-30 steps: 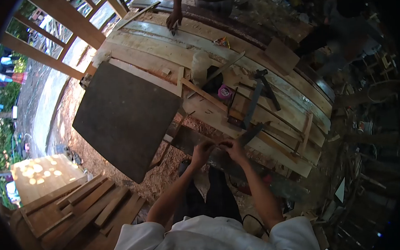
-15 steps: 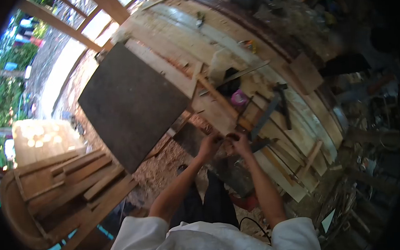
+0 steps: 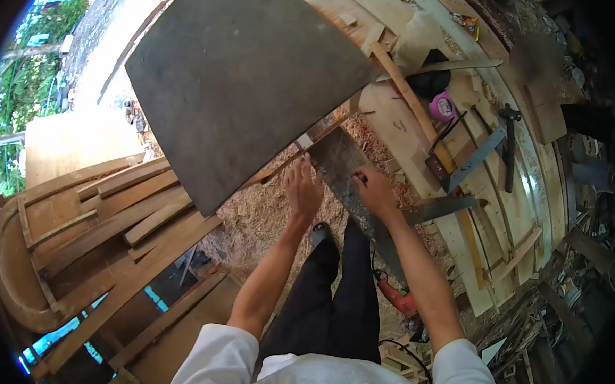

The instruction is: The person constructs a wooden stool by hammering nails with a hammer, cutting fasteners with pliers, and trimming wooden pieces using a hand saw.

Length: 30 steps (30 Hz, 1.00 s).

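My left hand (image 3: 303,193) is open, fingers extended, beside the left edge of a narrow dark board (image 3: 352,179) and below a large dark panel (image 3: 246,73). Over the narrow board's right side, my right hand (image 3: 374,191) is closed in a pinch around something small and dark that I cannot make out. To the right, on pale planks (image 3: 387,122), lie a pink tape measure (image 3: 442,107), a try square (image 3: 478,159) and a hammer (image 3: 510,146). A grey blade-like tool (image 3: 442,207) is near my right forearm.
A wooden frame with stacked wood strips (image 3: 142,218) stands at the left. Wood shavings (image 3: 253,219) cover the ground between it and the boards. A red power tool (image 3: 398,297) with a black cable lies below right, near my leg. Scrap wood (image 3: 537,326) is piled at the lower right.
The view has turned toward the left, so the dark panel appears larger and higher. My hands, close together before, are now apart; the left has opened near the panel.
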Tool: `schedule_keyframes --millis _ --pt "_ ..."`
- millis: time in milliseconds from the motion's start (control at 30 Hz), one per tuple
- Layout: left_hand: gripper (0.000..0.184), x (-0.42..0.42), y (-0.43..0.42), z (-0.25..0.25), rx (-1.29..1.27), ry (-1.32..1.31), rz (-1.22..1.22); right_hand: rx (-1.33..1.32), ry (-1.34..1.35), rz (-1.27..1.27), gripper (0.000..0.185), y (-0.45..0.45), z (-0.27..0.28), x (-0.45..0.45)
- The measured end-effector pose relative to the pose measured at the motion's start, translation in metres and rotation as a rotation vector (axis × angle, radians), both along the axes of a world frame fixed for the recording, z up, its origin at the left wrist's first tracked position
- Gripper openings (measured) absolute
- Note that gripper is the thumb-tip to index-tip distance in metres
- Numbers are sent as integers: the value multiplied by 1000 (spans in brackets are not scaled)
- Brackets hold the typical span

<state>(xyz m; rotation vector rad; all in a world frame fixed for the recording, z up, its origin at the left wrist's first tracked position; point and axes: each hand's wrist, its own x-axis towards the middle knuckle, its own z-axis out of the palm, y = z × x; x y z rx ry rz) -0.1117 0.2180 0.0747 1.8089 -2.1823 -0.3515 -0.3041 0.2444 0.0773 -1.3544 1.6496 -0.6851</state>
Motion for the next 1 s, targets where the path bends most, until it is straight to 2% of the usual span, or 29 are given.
schedule_keyframes --millis 67,200,267,300,367,400,467,600,667,800,867,967,1000 --pt "62 20 -12 -18 -51 -170 -36 -85 -43 -30 15 -11 -8 24" --pt "65 32 -19 -30 -17 -191 -85 -221 -80 -33 16 -27 -35 62" --pt "64 30 -20 -29 -19 -161 -75 -385 -15 -3 16 -36 -37 73" --pt "63 30 -20 -29 -72 -103 -65 -384 -10 3 16 -41 -34 77" --pt "61 34 -23 -27 -94 -136 -107 -497 140 121 12 -47 -29 83" --pt "60 36 -23 -29 -116 -175 -152 -491 143 131 12 -48 -32 85" --pt "57 37 -28 -31 -106 -122 -150 -486 340 240 11 -49 -37 87" --pt "54 47 -34 -31 -134 -11 -159 -402 432 336 11 -50 -28 83" --pt "52 51 -34 -32 -147 38 -205 -435 602 408 11 -52 -26 82" --pt "50 51 -30 -26 -159 19 -207 -453 550 398 11 -53 -21 79" --pt "50 44 -26 -24 -134 76 -112 -580 290 71 11 -42 -23 72" --pt "38 16 -6 -16 -15 387 -137 -258 116 -150 15 -10 -8 49" --pt "32 -1 0 -18 126 586 -100 -280 92 -190 15 0 -10 42"
